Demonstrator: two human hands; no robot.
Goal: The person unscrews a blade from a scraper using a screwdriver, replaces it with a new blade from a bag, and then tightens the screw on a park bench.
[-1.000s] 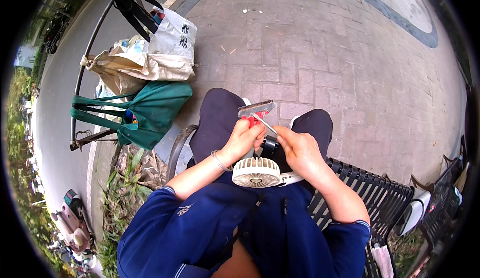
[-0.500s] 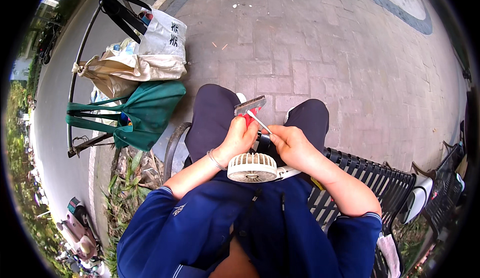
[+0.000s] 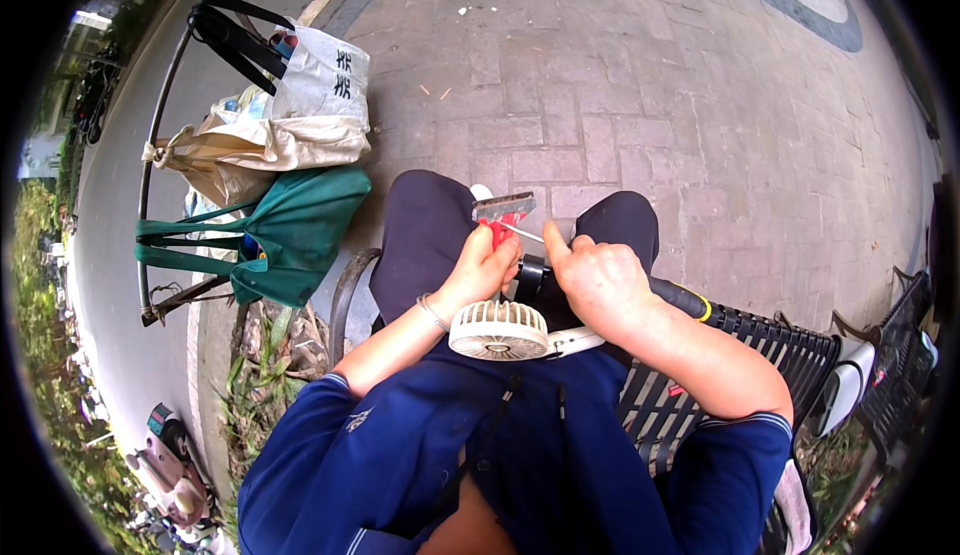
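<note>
In front of my lap, the fingers of my left hand (image 3: 482, 273) are closed around a red tool (image 3: 503, 230) with a flat, worn metal blade at its far end. Its exact kind is unclear. My right hand (image 3: 603, 280) grips a screwdriver (image 3: 680, 298), forefinger stretched along its shaft. The black handle with a yellow band sticks out to the right of the hand. The thin metal shaft reaches left to the red tool just below the blade, and its tip seems to touch there. A white handheld fan (image 3: 498, 332) hangs before my chest, below both hands.
On the left, a metal frame (image 3: 160, 95) carries a white bag (image 3: 325, 75), a beige cloth bag (image 3: 310, 142) and a green bag (image 3: 305, 230). I sit on a black slatted bench (image 3: 775, 350). Brick paving (image 3: 560, 85) lies ahead; a pink scooter (image 3: 170, 480) stands far left.
My right hand has shifted slightly right and swung the screwdriver to a flatter angle, so its handle now shows beyond the wrist. The left hand keeps hold of the red tool.
</note>
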